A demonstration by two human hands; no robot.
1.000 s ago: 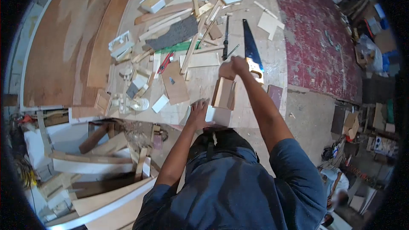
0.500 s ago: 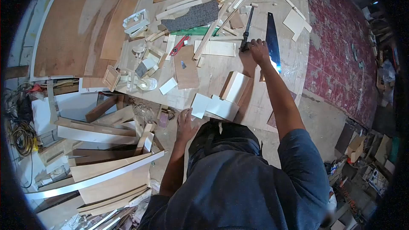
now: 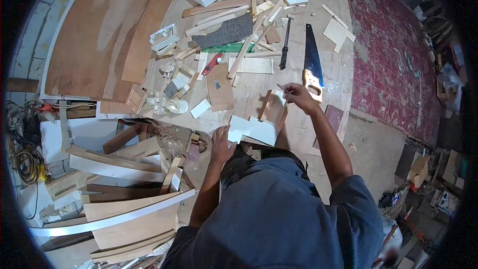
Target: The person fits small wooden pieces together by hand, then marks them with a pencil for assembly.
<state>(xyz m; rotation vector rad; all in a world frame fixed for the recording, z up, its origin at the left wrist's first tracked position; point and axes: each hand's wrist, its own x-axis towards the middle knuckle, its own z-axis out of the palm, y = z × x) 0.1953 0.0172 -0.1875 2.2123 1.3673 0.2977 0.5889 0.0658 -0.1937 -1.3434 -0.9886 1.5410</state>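
Note:
My right hand [image 3: 300,98] is pinched over the right side of a wooden block-like piece [image 3: 273,107]; a small thin thing shows at its fingertips, too small to name. My left hand [image 3: 221,143] lies with its fingers stretched at the left edge of a white square piece [image 3: 239,128], by the table's front edge. Beside that square is another white panel [image 3: 263,132]. A dark-handled hammer-like tool [image 3: 284,56] lies beyond the right hand. Further right rests a handsaw [image 3: 312,60], its wooden handle nearest me.
Wood strips [image 3: 243,53], a dark grey speckled piece [image 3: 226,31] and a red cutter [image 3: 212,64] lie on the table [image 3: 331,82]. Small box-like pieces [image 3: 164,39] are on its left. Boards and offcuts [image 3: 112,160] are piled at the lower left.
My right hand has left the hammer-like tool and come back toward me, over the wooden piece. My left hand has shifted slightly right, onto the white square's edge. The view has shifted a little.

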